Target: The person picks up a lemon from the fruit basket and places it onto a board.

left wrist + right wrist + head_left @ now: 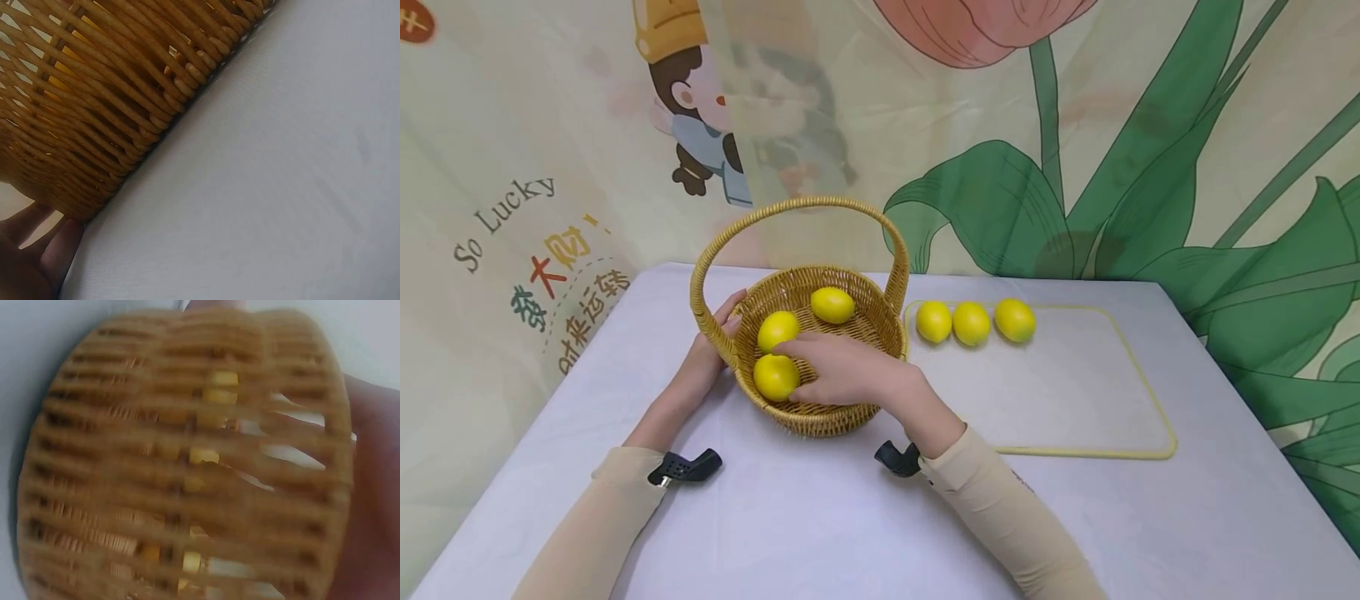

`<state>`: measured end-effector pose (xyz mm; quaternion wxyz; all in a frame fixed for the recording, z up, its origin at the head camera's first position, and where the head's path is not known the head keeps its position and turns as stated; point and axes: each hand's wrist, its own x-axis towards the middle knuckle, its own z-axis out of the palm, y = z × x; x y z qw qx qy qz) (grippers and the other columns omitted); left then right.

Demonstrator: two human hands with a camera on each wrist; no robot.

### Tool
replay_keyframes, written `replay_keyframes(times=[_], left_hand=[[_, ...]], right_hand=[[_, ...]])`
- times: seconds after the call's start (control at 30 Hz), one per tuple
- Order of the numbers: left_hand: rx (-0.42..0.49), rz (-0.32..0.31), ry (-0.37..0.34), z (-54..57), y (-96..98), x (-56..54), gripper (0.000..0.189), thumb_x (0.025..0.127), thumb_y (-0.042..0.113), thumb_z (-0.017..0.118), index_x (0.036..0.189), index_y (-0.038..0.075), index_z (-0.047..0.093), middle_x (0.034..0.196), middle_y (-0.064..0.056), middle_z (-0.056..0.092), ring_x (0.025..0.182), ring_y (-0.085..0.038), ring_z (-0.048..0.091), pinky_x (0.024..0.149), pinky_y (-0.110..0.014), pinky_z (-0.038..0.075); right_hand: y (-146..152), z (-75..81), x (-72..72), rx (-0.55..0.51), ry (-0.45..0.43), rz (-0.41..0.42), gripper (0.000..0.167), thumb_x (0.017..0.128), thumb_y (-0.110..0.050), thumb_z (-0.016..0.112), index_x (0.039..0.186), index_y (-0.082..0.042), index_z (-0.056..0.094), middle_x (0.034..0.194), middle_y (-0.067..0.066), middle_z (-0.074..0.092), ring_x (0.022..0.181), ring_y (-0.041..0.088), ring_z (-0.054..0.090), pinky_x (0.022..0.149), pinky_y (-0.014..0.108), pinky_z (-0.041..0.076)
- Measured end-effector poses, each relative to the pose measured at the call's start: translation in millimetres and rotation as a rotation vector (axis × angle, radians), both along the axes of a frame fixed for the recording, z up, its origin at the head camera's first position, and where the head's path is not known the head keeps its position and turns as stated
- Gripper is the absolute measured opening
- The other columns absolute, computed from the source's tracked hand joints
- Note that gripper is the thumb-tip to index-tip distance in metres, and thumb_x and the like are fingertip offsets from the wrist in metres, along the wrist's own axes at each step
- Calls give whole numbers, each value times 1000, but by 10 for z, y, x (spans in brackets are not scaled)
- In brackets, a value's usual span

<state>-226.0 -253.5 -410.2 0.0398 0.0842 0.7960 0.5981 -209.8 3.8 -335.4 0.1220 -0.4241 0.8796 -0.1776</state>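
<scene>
A round wicker basket (pixel 827 421) with a tall arched handle stands on the table. Inside it lie a lemon (pixel 832 305) at the back, a second lemon (pixel 778 332) at the left and a third lemon (pixel 775 379) nearest the front left. My right hand (pixel 842 367) reaches in over the near right rim and grips the front-left lemon between thumb and fingers. Extended along the basket's left side, my left hand (pixel 703 358) touches the wall near the handle's foot. The left wrist view shows its fingers (pixel 62 247) against the outer weave, low near the base.
To the right, a pale board (pixel 1060 392) with a yellow edge lies flat beside the basket. Three more lemons, one of them the right-hand lemon (pixel 1015 321), sit in a row along its back edge. Behind the white-covered table (pixel 805 517) hangs a printed cloth (pixel 820 108).
</scene>
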Motion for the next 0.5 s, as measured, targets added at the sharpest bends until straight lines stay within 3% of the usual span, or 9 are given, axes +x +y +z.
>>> replay_keyframes(times=[0.23, 0.37, 0.5], left_hand=[[-4, -14, 2, 213, 98, 142, 61, 107, 44, 31, 161, 26, 10, 167, -8, 18, 152, -37, 23, 117, -61, 25], [-3, -12, 2, 179, 77, 125, 60, 107, 43, 30, 161, 27, 10, 167, -8, 20, 150, -35, 27, 116, -58, 28], [-16, -2, 8, 43, 9, 42, 58, 107, 46, 29, 160, 35, 11, 166, -4, 23, 149, -32, 30, 115, -55, 32]], right_hand=[[-155, -37, 27, 28, 1, 12, 61, 92, -23, 68, 149, -24, 46, 148, -2, 49, 131, 12, 50, 110, 33, 43], [-206, -90, 16, 36, -1, 7, 61, 91, -22, 68, 148, -24, 46, 149, -2, 47, 126, 12, 51, 108, 34, 44], [-249, -159, -10, 32, 5, 11, 62, 91, -22, 69, 148, -25, 46, 151, -2, 45, 127, 13, 51, 109, 34, 44]])
